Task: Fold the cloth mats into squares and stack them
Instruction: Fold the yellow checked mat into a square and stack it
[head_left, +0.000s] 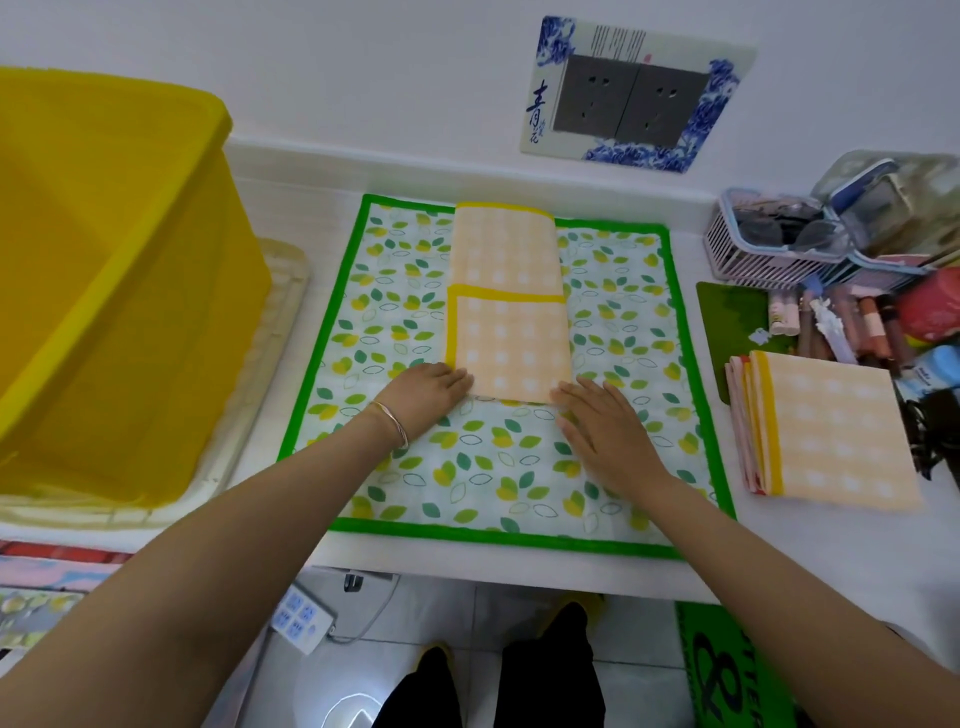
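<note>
The orange-checked cloth mat (511, 332) is lying as a long strip on the leaf-print mat (483, 467); the left hand (426, 389) and right hand (597, 421), fingers flat, are touching its near corners; raising both corners evenly should be keeping the edges aligned, ready for the folded stack (831, 431).

Socket surround (540, 111): blue characters "青" and "花", above-right of leaf-print mat (467, 467).
Green floor mat (727, 675): large black "8", below-right of it; smaller letters unclear.
</note>
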